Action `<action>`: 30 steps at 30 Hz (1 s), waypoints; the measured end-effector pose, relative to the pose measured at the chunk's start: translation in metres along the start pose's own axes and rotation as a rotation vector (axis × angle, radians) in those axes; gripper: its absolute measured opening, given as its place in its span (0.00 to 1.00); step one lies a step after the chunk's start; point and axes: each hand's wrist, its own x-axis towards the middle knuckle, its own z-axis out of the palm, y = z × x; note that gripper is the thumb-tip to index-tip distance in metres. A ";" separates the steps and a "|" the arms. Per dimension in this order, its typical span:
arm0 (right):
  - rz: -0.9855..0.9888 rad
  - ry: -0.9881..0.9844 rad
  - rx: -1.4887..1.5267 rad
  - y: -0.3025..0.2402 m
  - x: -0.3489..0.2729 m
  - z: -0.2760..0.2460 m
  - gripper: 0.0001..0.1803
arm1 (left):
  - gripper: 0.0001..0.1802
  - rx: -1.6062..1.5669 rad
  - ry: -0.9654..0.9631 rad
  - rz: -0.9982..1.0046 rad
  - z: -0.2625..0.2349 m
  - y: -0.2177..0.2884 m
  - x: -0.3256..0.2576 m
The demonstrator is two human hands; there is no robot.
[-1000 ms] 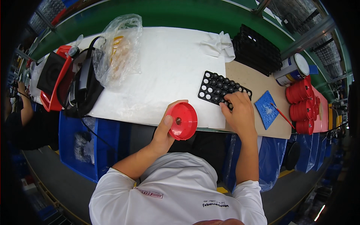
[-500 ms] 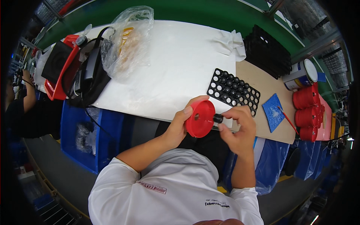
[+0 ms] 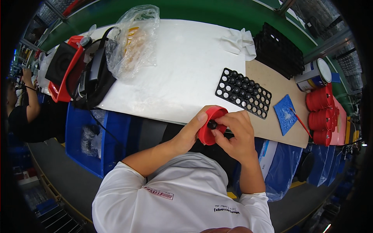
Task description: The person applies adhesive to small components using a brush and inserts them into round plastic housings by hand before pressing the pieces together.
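Observation:
My left hand [image 3: 191, 132] grips a red round cup-shaped part [image 3: 204, 136] by its rim, its hollow side turned toward my right hand. Between the thumb and fingers of my right hand [image 3: 237, 134] is a small black cylindrical piece [image 3: 212, 124], held inside the red part. Whether it touches the bottom of the part I cannot tell. Just beyond my hands lies a black tray [image 3: 244, 93] with rows of round holes. Several black pieces like the held one stand in it, and other holes show white or brown through them.
Right of the tray lie a blue pad [image 3: 284, 116] and a red brush [image 3: 298, 118]. Red round parts [image 3: 320, 116] are stacked near a metal can [image 3: 314, 75]. Black trays [image 3: 278, 50] pile up behind. A clear plastic bag [image 3: 134, 46] rests left, beside a red-framed device [image 3: 72, 70]. Another person [image 3: 29, 105] is far left.
My right hand has moved left and brought the black piece from beside the red part into its hollow. The red part has tilted to a narrower view.

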 end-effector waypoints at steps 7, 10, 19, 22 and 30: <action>-0.038 -0.022 -0.193 -0.004 0.001 -0.007 0.18 | 0.30 0.205 0.005 0.120 0.009 0.003 0.006; -0.078 -0.009 -0.206 0.002 0.000 -0.003 0.18 | 0.30 0.188 -0.005 0.113 0.002 0.006 0.012; -0.170 -0.083 -0.324 -0.005 0.002 0.003 0.16 | 0.33 0.143 0.022 0.003 -0.014 -0.006 0.007; -0.166 -0.070 -0.283 -0.006 0.000 0.007 0.14 | 0.32 0.202 -0.040 0.002 -0.011 -0.001 0.002; 0.228 -0.129 0.029 -0.003 -0.016 0.017 0.19 | 0.40 0.555 -0.036 0.130 -0.005 0.028 -0.014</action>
